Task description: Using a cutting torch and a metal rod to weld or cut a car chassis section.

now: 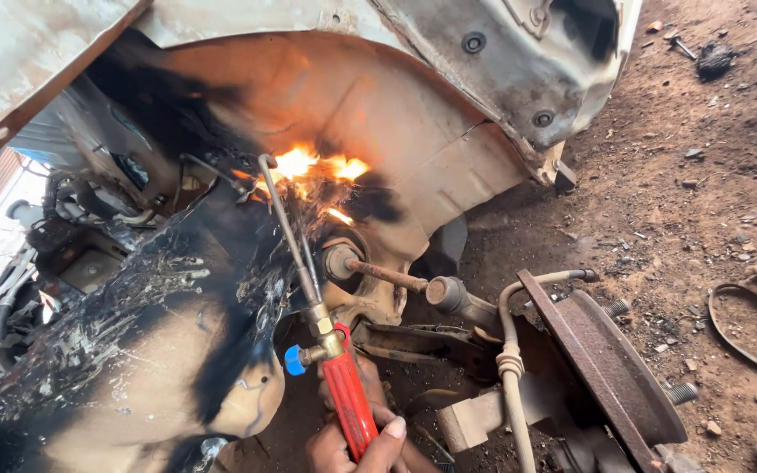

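A hand [357, 447] at the bottom centre of the frame grips a red-handled cutting torch [321, 320] whose flame [317, 166] burns on the wheel-arch panel [378, 105].

Only one hand shows, and the lower edge cuts it off at the knuckles, so I cannot tell whether it is left or right; its fingers are wrapped round the red handle, thumb on top. The torch runs from bottom centre up to its bent tip at upper centre, with a blue valve knob [294, 360] on its left side. Charred black metal [177, 289] fills the lower left, and parts behind it are hard to make out. At lower right stand a rusty brake disc [611, 368] and a hose [510, 368], and a dark belt [746, 328] lies on the dirt ground [668, 210].
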